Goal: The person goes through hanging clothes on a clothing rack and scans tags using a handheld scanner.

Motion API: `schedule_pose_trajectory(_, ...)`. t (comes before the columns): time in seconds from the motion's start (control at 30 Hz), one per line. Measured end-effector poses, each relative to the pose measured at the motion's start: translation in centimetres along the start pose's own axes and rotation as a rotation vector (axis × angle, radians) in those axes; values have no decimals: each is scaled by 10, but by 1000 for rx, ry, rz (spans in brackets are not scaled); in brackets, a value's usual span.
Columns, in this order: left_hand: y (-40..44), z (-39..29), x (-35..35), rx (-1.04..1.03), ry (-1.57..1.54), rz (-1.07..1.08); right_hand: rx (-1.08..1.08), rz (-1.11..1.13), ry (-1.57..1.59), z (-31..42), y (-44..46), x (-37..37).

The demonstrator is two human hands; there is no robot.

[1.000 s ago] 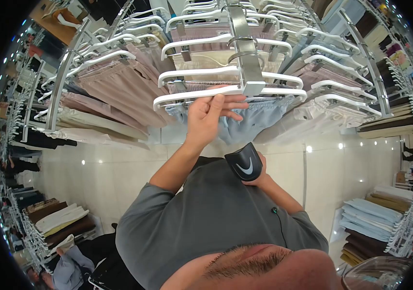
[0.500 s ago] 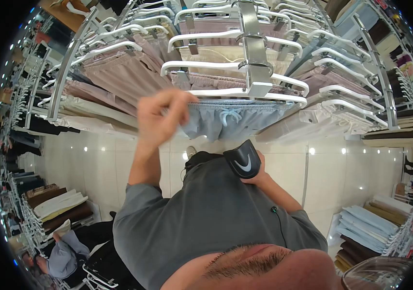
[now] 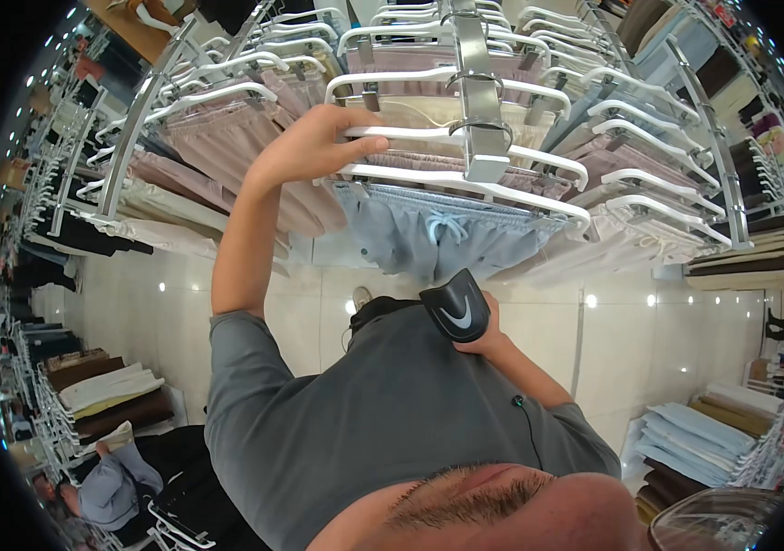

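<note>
My left hand (image 3: 314, 151) grips the end of a white hanger (image 3: 410, 134), fingers behind the bar and thumb in front. The garment on that hanger is mostly hidden. Just in front hangs light blue drawstring trousers (image 3: 410, 225) on another white hanger (image 3: 420, 174), tilted with its right end nearer me. A black handheld scanner (image 3: 456, 312) with a silver curved mark is held in my right hand (image 3: 488, 326), close to my chest. Its handle and most of my right fingers are hidden behind it.
A metal rail (image 3: 482, 110) carries several hangers with pink and cream trousers. Side bars (image 3: 709, 138) hold more garments. Folded clothes (image 3: 690, 436) are stacked at the lower right. Another person (image 3: 117, 487) is at the lower left. Pale tiled floor (image 3: 539, 340) lies below.
My left hand has moved up and forward from beside the blue trousers to grip the hanger behind. The blue trousers' hanger has swung to a tilt. The scanner is nearly still.
</note>
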State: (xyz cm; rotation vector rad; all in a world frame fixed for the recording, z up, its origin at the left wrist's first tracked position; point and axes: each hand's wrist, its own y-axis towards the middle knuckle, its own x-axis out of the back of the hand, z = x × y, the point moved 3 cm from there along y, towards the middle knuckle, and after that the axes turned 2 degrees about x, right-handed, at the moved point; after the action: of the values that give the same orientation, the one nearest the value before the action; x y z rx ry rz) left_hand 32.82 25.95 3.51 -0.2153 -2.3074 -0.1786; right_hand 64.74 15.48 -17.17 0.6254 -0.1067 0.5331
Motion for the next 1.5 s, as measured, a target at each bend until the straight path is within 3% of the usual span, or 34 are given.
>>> schedule_pose_trajectory(0.23, 3, 5, -7, -47, -243, -74, -2, 18, -37, -9, -6, 1)
schedule_pose_trajectory(0.37, 6, -14, -2, 47, -227, -55, -58, -2, 41, -15, -11, -1)
schedule_pose_trajectory(0.63, 22, -2, -18, -50, -228, -16, -57, -13, 15, -18, -11, -10)
schedule_pose_trajectory(0.77, 15, 5, -20, -47, -218, -2, -67, 98, 51, -16, -3, -21)
schedule_pose_trajectory(1.03, -28, 62, -5, 139, -199, -20, 64, 82, -4, -5, 12, -57)
schedule_pose_trajectory(1.5, -158, 169, 141, 53, -323, -175, -75, 73, 36, 14, 53, -149)
